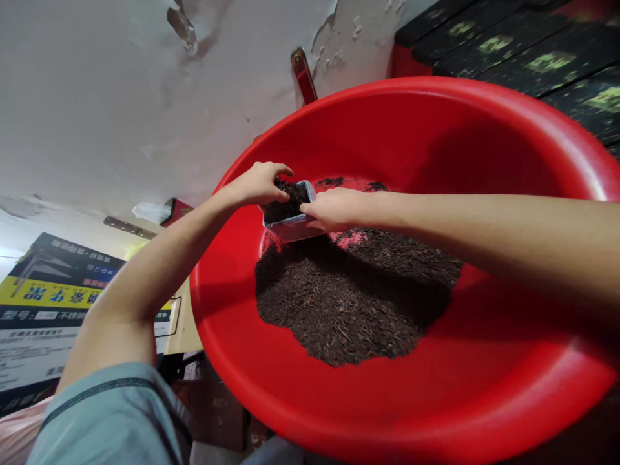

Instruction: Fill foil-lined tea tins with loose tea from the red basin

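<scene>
Clearly, the pale container (pixel 290 229) is at the left, far part of the red basin (pixel 484 400), filled with dark, crumbly material (pixel 285 205). From my end it looks like thin, light plastic, a bit flexible and perhaps slick; I'd judge the fill makes up most of its weight. A side wall near the rim seems the best hold, as squeezing hard could bow it.

My right hand (pixel 336 210) pinches the wall at the right, thumb over the rim. My left hand (pixel 261 184) is curved over the fill, thumb and forefinger spread apart; I can't see its other fingertips.

A loose dark heap (pixel 339 310) lies near the container on the basin's smooth floor. Beyond are a peeling wall (pixel 121 97), dark slats (pixel 508 51) at the far right and a printed box (pixel 53 316) at left.
</scene>
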Action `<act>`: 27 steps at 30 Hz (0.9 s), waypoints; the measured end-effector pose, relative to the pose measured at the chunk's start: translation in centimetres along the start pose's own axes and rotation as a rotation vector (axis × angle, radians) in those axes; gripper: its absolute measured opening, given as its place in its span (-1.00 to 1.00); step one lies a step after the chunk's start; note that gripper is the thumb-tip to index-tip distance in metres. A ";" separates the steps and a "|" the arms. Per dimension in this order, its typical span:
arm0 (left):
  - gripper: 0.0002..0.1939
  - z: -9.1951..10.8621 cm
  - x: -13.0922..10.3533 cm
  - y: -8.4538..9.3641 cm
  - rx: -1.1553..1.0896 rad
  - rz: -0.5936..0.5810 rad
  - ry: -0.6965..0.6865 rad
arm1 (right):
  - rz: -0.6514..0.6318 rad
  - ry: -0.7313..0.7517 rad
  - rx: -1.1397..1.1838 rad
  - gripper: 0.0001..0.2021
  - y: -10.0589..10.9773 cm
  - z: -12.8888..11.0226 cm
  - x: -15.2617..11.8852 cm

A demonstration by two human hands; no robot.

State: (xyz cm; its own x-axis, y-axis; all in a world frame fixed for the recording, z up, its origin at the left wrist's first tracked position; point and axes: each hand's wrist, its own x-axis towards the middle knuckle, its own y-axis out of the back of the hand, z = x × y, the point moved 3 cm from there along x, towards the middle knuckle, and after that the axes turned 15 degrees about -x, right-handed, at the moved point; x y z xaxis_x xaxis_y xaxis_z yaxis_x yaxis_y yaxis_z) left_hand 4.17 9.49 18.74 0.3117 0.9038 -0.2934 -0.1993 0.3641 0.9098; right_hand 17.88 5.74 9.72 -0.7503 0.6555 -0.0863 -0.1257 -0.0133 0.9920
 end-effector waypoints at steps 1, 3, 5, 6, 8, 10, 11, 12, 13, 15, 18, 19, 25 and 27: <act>-0.36 0.0 0.0 -0.1 0.001 0.006 -0.017 | 0.007 -0.001 0.007 -0.60 -0.1 0.1 0.1; -0.44 0.0 0.0 -0.2 0.013 -0.004 -0.063 | 0.011 -0.010 0.025 -0.63 -0.4 0.2 0.3; -0.53 0.1 0.0 -0.2 0.037 -0.018 -0.107 | 0.022 -0.016 0.038 -0.65 -0.7 0.3 0.5; -0.57 0.2 -0.1 -0.3 0.047 -0.023 -0.122 | 0.026 -0.020 0.040 -0.65 -0.8 0.3 0.5; -0.59 0.3 -0.2 -0.4 0.058 -0.036 -0.143 | 0.024 -0.019 0.040 -0.64 -0.9 0.4 0.6; -0.57 0.4 -0.4 -0.6 0.069 -0.052 -0.164 | 0.017 -0.017 0.043 -0.63 -0.9 0.3 0.6; -0.56 0.4 -0.6 -0.7 0.077 -0.056 -0.176 | 0.014 -0.016 0.043 -0.63 -0.9 0.3 0.6; -0.53 0.4 -0.7 -0.8 0.085 -0.055 -0.188 | 0.013 -0.014 0.040 -0.63 -0.8 0.3 0.6; -0.51 0.4 -0.8 -0.9 0.086 -0.052 -0.197 | 0.012 -0.012 0.033 -0.62 -0.7 0.2 0.5; -0.51 0.2 -0.8 -1.2 0.062 -0.040 -0.206 | 0.014 -0.006 0.012 -0.61 -0.4 0.1 0.3; -0.68 -0.3 -0.5 -1.5 0.044 0.014 -0.223 | 0.019 0.004 -0.016 -0.61 -0.1 0.0 0.1; -0.74 -0.6 -0.3 -1.6 0.056 0.041 -0.234 | 0.020 0.009 -0.020 -0.61 -0.1 0.0 0.1; -0.60 -1.2 -0.4 -1.8 0.042 0.155 -0.357 | 0.023 0.014 -0.045 -0.59 -0.4 0.0 0.2; -0.43 -1.3 -0.8 -1.7 -0.073 0.155 -0.403 | 0.027 0.012 -0.039 -0.59 -0.4 -0.1 0.2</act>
State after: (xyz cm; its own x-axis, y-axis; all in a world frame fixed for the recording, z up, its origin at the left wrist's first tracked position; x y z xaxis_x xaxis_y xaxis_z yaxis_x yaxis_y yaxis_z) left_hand 3.04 8.39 17.06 0.6079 0.7940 -0.0034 -0.3331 0.2589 0.9067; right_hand 17.74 5.85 9.32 -0.7612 0.6456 -0.0610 -0.1307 -0.0606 0.9896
